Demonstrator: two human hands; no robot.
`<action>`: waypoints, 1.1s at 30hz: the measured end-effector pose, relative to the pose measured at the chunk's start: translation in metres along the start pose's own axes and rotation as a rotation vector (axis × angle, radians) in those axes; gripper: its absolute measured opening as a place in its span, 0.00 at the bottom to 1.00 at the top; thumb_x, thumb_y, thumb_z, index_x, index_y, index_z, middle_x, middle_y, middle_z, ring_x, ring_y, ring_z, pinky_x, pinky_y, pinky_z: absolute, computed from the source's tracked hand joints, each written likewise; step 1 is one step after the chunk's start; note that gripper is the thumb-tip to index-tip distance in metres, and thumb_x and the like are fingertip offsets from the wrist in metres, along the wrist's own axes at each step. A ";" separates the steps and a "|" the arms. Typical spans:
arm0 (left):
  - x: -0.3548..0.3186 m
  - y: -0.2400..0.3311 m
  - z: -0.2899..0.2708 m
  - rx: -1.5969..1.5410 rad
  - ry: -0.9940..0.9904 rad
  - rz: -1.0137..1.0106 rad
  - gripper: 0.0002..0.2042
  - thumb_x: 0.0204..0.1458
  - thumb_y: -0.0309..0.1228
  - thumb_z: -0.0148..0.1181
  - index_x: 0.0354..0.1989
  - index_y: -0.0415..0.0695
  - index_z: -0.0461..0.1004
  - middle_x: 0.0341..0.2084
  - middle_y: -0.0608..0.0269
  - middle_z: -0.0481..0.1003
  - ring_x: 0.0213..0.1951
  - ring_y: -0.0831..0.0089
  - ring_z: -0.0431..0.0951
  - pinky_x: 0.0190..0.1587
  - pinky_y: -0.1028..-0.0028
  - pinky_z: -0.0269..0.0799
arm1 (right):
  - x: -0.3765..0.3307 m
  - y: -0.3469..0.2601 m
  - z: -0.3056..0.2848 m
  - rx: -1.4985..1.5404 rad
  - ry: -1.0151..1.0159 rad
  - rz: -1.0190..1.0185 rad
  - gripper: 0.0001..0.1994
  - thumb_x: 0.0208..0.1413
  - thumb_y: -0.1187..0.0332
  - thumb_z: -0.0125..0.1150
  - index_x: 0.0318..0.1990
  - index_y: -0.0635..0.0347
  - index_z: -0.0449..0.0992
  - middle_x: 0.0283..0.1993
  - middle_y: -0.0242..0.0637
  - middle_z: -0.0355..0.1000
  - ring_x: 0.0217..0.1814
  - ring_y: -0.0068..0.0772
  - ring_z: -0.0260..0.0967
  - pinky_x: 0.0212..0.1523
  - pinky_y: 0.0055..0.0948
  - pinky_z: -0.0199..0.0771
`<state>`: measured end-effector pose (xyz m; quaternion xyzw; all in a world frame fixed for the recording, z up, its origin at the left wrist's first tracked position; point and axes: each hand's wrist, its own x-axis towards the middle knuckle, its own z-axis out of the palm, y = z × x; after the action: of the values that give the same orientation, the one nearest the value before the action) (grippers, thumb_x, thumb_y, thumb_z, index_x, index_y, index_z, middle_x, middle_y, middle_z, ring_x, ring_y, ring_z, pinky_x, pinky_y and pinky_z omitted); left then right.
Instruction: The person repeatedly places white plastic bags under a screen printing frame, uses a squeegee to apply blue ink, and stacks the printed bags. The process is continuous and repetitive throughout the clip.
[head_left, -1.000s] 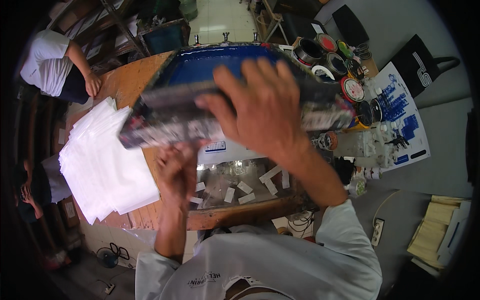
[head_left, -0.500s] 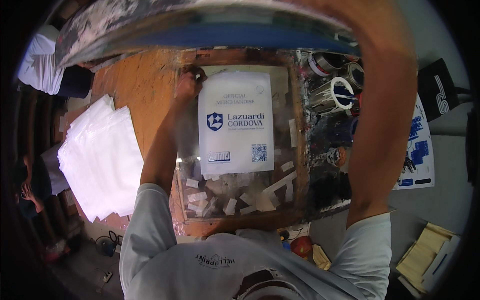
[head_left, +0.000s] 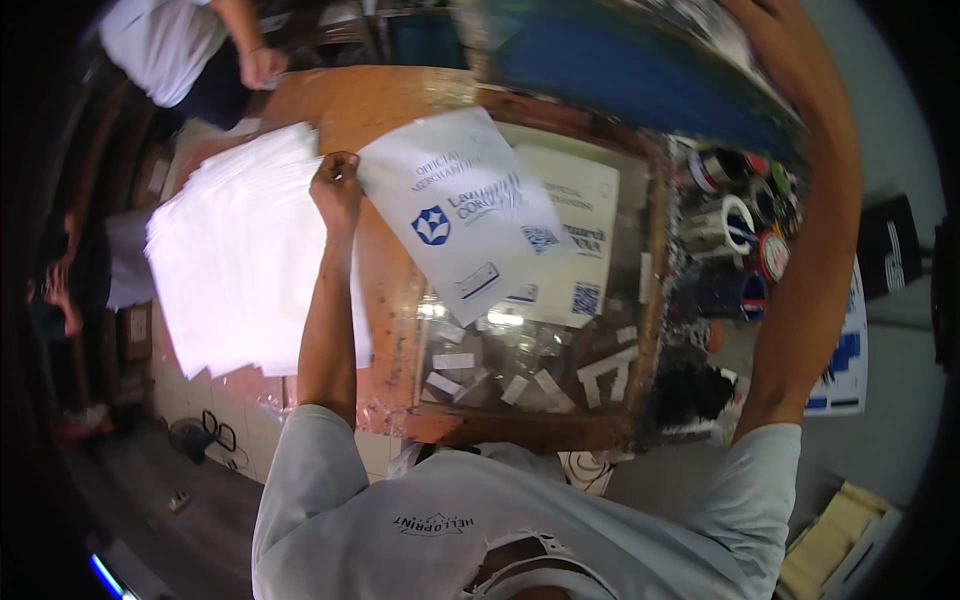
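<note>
My left hand [head_left: 340, 185] pinches the upper left corner of a thin white sheet with blue print [head_left: 425, 180]. The sheet hangs tilted, partly over the wooden-framed printing board [head_left: 655, 290] and partly over the bare wood to its left. Under it, a second printed sheet [head_left: 592, 195] lies flat on the board, partly covered. My right hand [head_left: 765, 30], cut by the upper edge, is up at the raised blue screen printing frame [head_left: 620, 70] and grips its edge; the fingertips are hard to see.
A thick fanned stack of white sheets [head_left: 250, 270] lies on the wooden table [head_left: 390, 95] at left. Paint-smeared cans [head_left: 720, 225] crowd the right side. Tape pieces [head_left: 450, 361] dot the board's near part. Another person's hand [head_left: 262, 66] shows at the far left.
The printed sheet has been lifted off the board and swung left with my left hand, uncovering the sheet beneath. The raised screen now sits farther right in view.
</note>
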<state>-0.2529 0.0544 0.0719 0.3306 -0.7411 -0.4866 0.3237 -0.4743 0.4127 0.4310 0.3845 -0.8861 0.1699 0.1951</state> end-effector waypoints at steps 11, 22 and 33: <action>0.068 -0.076 -0.291 0.440 0.520 0.122 0.22 0.63 0.36 0.61 0.61 0.35 0.72 0.50 0.41 0.78 0.47 0.56 0.80 0.52 0.62 0.75 | -0.014 0.023 0.020 0.210 -0.051 0.242 0.30 0.64 0.45 0.61 0.54 0.70 0.79 0.53 0.42 0.77 0.58 0.31 0.71 0.63 0.29 0.64; -0.296 -0.048 -0.121 0.713 -0.323 0.151 0.28 0.64 0.39 0.54 0.68 0.33 0.63 0.72 0.37 0.54 0.75 0.44 0.50 0.76 0.43 0.36 | -0.022 0.017 0.020 0.054 0.009 0.289 0.36 0.60 0.38 0.61 0.58 0.66 0.78 0.47 0.37 0.76 0.42 0.26 0.69 0.45 0.25 0.68; -0.263 -0.048 -0.137 0.747 -0.021 0.273 0.19 0.48 0.33 0.74 0.48 0.43 0.77 0.51 0.51 0.75 0.57 0.51 0.72 0.59 0.60 0.67 | -0.036 -0.001 0.018 0.151 -0.014 0.151 0.36 0.62 0.38 0.58 0.59 0.68 0.77 0.60 0.47 0.75 0.62 0.38 0.71 0.65 0.31 0.63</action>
<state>0.0153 0.1818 0.0283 0.3192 -0.9074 -0.1392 0.2352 -0.4543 0.4261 0.3986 0.3314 -0.8986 0.2478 0.1460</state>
